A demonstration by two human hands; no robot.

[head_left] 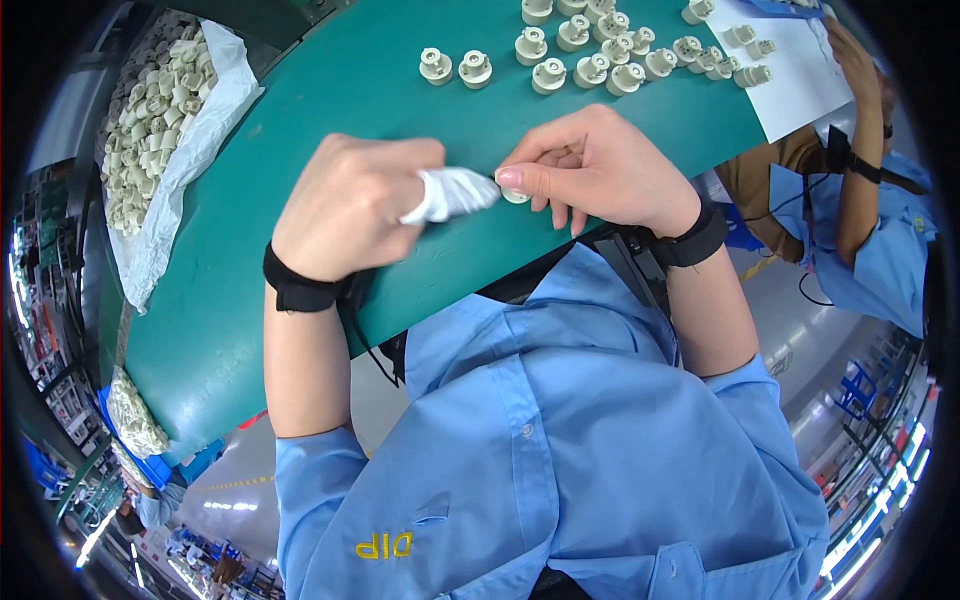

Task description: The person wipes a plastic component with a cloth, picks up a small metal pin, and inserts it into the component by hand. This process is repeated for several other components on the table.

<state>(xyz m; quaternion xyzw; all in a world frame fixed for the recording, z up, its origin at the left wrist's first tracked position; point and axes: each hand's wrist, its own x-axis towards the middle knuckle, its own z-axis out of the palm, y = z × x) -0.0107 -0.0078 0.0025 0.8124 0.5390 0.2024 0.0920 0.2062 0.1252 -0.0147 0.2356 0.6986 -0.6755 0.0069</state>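
Observation:
My left hand (352, 205) is closed, its fingers curled, and slightly smeared by motion. A white cloth-like wrap (448, 194) sits about one of its fingers and points toward my right hand. What else the left fingers grip is hidden. My right hand (605, 170) pinches a small round cream part (516, 195) between thumb and index finger, just above the green tabletop (300, 350). Most of that part is covered by the fingertips. The tip of the white wrap meets or nearly meets it.
Several stepped cream cylindrical parts (549, 76) stand upright beyond my hands, some reaching a white sheet (795, 95) at right. A bag (225, 90) heaped with cream pieces lies at far left. A co-worker's arm (862, 190) is at the right edge.

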